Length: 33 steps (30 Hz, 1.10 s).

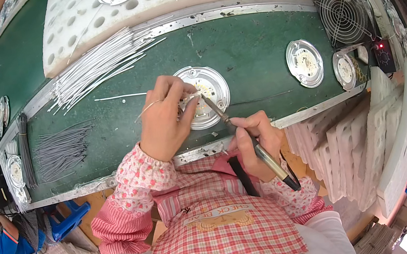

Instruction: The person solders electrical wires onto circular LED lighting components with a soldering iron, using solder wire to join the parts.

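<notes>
1. Works over a round silvery disc [215,88], flat on the green bench [253,36], directly under the left fingertips and just ahead of the right hand.
2. Pinches a thin pale wire [150,106] in the left hand [163,120], thumb and fingers drawn together above the disc's left part; sticks out leftward past the knuckles.
3. Grips a pen-shaped soldering iron [270,162] in the right hand [256,139], fingers closed around the handle, slanted up toward the left fingertips; cannot tell tip contact from a near miss.
4. Has a straight white wire [119,96] on the bench, left of the left hand.
5. Has a thin dark wire [264,98] just beyond the right hand, running rightward from near the disc.
6. Has heaped white wires [100,63] beyond the left hand to its left, and dark grey wires [63,151] well to its left.
7. Has a second disc [305,63] beyond the right hand to its right; farther right, a black fan [343,15] with a round wire guard.
8. Faces a white holed foam block [87,22], well beyond both hands.
</notes>
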Motion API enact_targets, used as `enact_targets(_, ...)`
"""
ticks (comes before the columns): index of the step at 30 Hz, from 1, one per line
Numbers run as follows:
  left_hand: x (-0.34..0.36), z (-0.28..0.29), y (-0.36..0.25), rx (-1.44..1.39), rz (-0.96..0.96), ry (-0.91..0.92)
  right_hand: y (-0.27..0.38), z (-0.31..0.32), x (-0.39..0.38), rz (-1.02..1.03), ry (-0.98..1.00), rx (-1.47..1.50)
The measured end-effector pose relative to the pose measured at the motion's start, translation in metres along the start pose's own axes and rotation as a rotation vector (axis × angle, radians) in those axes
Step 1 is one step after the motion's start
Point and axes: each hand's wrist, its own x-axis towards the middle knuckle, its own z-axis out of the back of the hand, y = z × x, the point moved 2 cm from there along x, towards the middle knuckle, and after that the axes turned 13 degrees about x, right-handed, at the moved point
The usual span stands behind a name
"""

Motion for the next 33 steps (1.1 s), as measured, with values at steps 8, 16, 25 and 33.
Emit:
enact_targets(8,0.005,-0.002,0.002,0.123,-0.08,0.023,-0.001,0.0,-0.002,0.003,-0.032,0.076)
enact_targets(16,0.007,-0.002,0.0,0.183,-0.098,0.044,0.003,-0.008,0.042,0.362,0.049,-0.538)
enact_targets(25,0.028,0.026,0.009,0.021,-0.091,0.126,0.005,-0.005,0.055,0.328,0.148,-0.458)
enact_targets(33,0.034,0.065,0.003,-0.206,-0.267,0.293,0.011,0.016,0.06,0.074,0.193,-0.063)
